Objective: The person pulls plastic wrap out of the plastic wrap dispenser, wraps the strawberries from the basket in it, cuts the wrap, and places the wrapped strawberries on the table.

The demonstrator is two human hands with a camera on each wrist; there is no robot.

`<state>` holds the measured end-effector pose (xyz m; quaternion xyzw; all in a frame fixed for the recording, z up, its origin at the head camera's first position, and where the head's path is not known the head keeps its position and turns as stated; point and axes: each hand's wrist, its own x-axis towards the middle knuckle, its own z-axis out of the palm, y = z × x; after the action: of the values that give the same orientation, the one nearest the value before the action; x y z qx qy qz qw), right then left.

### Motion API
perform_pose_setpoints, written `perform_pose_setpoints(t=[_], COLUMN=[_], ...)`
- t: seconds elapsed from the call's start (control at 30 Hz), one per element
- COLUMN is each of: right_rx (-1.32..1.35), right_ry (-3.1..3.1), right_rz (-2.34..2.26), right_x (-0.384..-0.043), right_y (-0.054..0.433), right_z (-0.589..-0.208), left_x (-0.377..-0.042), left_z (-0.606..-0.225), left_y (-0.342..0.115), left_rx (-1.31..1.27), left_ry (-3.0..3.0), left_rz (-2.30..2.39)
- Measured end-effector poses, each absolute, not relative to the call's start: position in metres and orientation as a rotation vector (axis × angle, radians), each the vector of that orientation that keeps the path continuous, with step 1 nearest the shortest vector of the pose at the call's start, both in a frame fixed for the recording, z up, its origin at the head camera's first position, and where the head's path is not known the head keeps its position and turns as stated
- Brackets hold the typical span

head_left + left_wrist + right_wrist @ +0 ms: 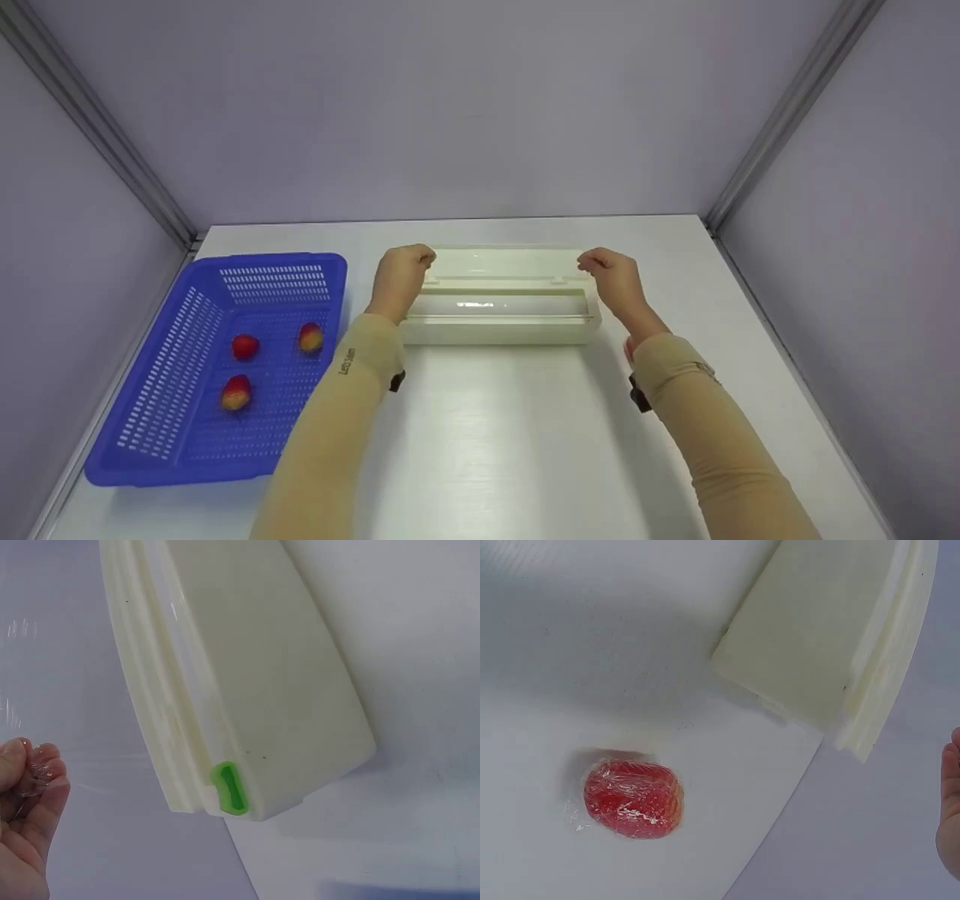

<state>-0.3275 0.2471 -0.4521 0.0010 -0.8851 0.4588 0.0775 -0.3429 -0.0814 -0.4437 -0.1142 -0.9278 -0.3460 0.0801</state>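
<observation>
A cream cling film dispenser [495, 334] lies across the middle of the white table, its lid [510, 262] raised at the back. Clear cling film [22, 630] stretches above it, seen mainly by its glints. My left hand [401, 281] pinches the film at the dispenser's left end; the left wrist view shows thumb and fingertips closed on its edge. At the right end my right hand [616, 283] pinches the film's other corner with curled fingers, mostly cut off in the right wrist view. A green end piece [231, 787] marks one end of the dispenser.
At left stands a blue basket [187, 476] holding a few red-and-yellow fruits [236, 392]. One red fruit wrapped in film [634, 799] lies right of the dispenser, largely behind my right wrist in the head view. Walls enclose the table's back and sides.
</observation>
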Motion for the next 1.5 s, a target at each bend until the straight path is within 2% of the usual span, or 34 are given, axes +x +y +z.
perform_pose_setpoints(t=[0.97,1.5], right_rx=[0.12,0.186], right_ry=[-2.523,-2.478], right_rz=[1.258,1.192], right_x=[-0.336,-0.328], right_y=[0.247,0.248], right_z=[-0.395,-0.379], left_x=[-0.348,-0.346], left_z=[-0.391,-0.377], left_y=[-0.081,-0.088], left_rx=[-0.328,-0.377], left_ry=[-2.586,-2.504], left_rz=[-1.036,-1.071])
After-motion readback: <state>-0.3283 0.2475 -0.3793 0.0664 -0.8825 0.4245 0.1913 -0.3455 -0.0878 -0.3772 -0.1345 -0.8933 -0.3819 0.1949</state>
